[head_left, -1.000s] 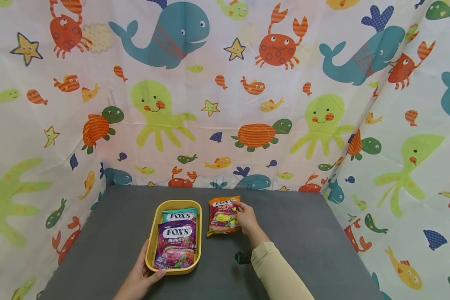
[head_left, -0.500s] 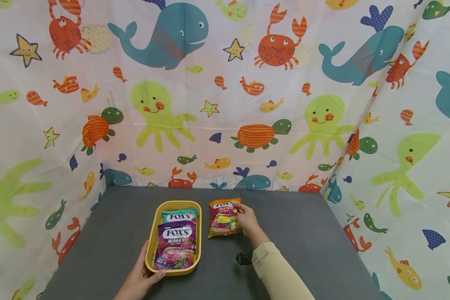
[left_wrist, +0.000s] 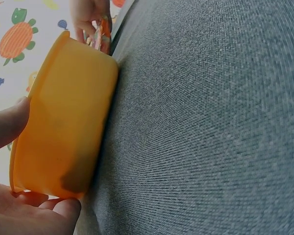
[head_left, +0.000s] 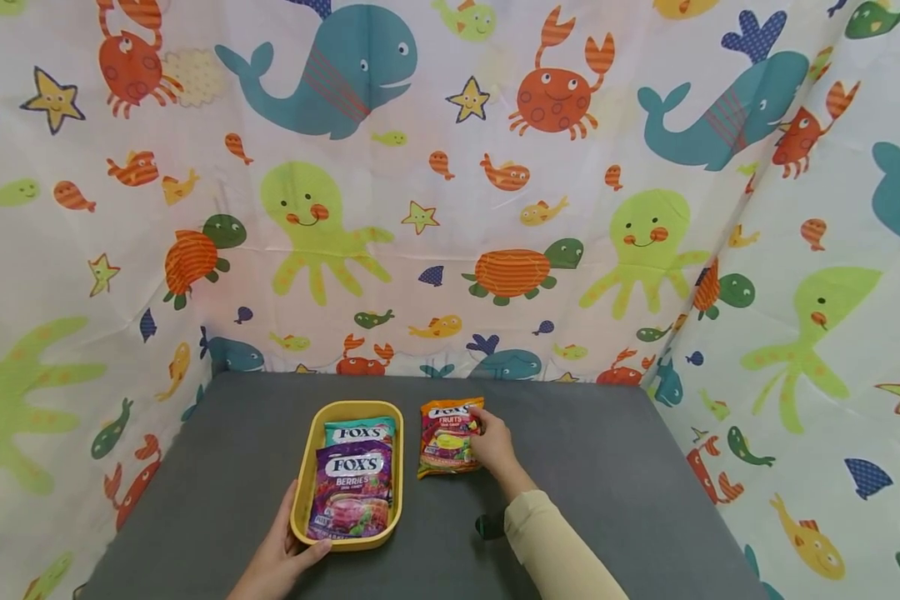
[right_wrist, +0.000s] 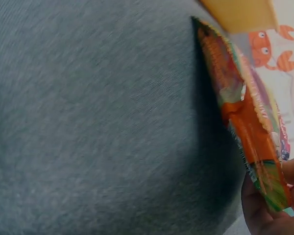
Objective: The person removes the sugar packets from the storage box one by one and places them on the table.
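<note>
A yellow oblong tray (head_left: 300, 492) stands on the grey table (head_left: 607, 483), holding a purple Fox's Berries candy bag (head_left: 351, 492) over a teal Fox's bag (head_left: 358, 430). My left hand (head_left: 281, 557) grips the tray's near left corner, thumb on the rim; in the left wrist view its fingers (left_wrist: 10, 122) wrap the tray's wall (left_wrist: 63, 122). Right of the tray is an orange Fox's Fruits bag (head_left: 446, 437). My right hand (head_left: 491, 442) pinches its right edge, and the right wrist view shows the bag (right_wrist: 245, 117) tilted up off the cloth with fingers (right_wrist: 267, 210) round its edge.
Sea-animal printed curtains (head_left: 450, 192) close in the table at the back and both sides. A small black object (head_left: 487, 525) lies on the table beside my right sleeve (head_left: 555, 550). Grey tabletop stretches to the right of the bag.
My right hand has closed on the orange bag's edge and drawn it slightly toward me and to the right, with one side lifting. The left hand and tray stayed put.
</note>
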{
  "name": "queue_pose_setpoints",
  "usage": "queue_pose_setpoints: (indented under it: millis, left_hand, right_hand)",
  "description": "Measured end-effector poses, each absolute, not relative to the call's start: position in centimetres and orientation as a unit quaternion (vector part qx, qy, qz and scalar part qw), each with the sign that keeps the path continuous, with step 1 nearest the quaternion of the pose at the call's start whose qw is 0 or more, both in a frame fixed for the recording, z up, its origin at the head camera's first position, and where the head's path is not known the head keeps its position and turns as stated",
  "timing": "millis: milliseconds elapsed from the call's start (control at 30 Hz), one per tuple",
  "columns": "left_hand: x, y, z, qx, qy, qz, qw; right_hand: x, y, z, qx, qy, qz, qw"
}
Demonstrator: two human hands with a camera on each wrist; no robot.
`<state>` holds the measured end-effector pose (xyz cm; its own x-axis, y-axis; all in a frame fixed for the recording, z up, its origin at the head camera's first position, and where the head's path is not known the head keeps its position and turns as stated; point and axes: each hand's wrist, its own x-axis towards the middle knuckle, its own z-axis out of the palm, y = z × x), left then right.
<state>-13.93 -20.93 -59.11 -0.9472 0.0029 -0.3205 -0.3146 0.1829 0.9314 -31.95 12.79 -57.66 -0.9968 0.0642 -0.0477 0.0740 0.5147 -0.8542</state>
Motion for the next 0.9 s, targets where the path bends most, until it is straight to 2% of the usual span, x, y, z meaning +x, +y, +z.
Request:
queue_pose_setpoints:
  millis: [500,900]
  left_hand:
    - [-14.1,-21.1,-59.5,-0.098,0.767,0.622,0.123]
    - [-14.1,-21.0,-59.6,-0.104,0.763,0.625,0.124]
  right_hand:
    - [-31.7,13.1,-59.0,0.048,0.901,-0.432,-0.008]
    - [-31.4,13.1,-59.0,0.050,0.891,-0.448,-0.059]
